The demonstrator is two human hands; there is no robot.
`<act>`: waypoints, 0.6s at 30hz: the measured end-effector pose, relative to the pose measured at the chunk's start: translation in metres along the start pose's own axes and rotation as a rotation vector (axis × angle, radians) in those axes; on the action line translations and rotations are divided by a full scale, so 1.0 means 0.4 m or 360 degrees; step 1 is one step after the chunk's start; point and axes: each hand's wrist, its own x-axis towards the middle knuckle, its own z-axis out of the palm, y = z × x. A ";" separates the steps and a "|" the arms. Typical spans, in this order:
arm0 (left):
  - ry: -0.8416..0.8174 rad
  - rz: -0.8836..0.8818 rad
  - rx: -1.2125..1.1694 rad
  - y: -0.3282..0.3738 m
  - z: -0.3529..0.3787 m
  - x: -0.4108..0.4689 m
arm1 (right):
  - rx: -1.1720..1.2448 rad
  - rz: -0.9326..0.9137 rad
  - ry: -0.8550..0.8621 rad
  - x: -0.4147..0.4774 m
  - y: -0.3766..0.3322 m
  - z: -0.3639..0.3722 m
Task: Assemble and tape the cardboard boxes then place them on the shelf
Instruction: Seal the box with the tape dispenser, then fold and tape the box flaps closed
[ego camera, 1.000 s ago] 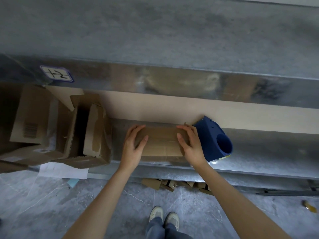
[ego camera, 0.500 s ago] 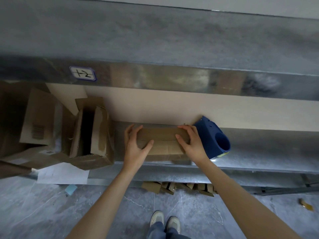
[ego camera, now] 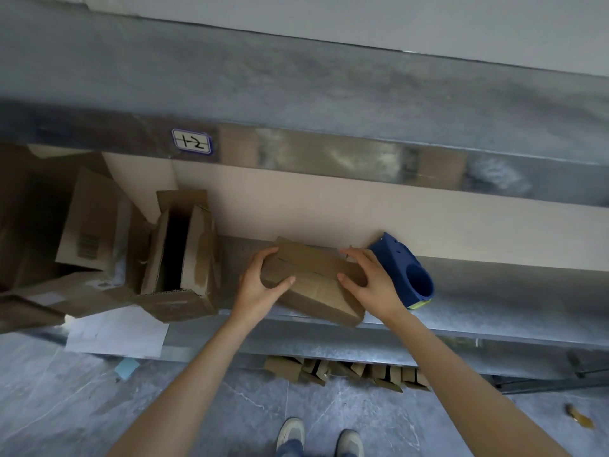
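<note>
- Cardboard box (ego camera: pixel 314 285) sits on the middle shelf (ego camera: pixel 510 291), closed, with a flap seam showing along its top.
- Its long axis runs skew to the shelf front: the left end points back toward the rear panel, the right end swings forward, and the near right corner reaches the shelf's front lip.
- Left hand (ego camera: pixel 260 290) grasps the box's left end, fingers curled over the far edge, thumb laid across the top.
- Right hand (ego camera: pixel 370 282) grasps the right end, fingers spread over the top, thumb on the near face.
- Blue tape dispenser (ego camera: pixel 407 272) lies on the shelf just beside the right hand, its round opening facing forward and right.
- Open carton (ego camera: pixel 184 258) stands left of the box, near it but apart, flaps up; the inside is dark and I cannot tell what it holds.
- Flattened cardboard (ego camera: pixel 89 232) is piled further left; a sheet of paper (ego camera: pixel 115 331) hangs over the shelf edge beneath it.
- Label (ego camera: pixel 191 143) reading "1-2" is stuck on the upper shelf's front rail.
- Cardboard scraps (ego camera: pixel 346 371) lie on the floor (ego camera: pixel 66 407) under the shelf; shoes (ego camera: pixel 321 437) show at the bottom edge.
</note>
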 end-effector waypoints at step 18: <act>0.0541 -0.0075 0.0480 0.074 0.170 -0.127 | -0.0215 -0.0286 -0.0441 -0.007 0.005 -0.040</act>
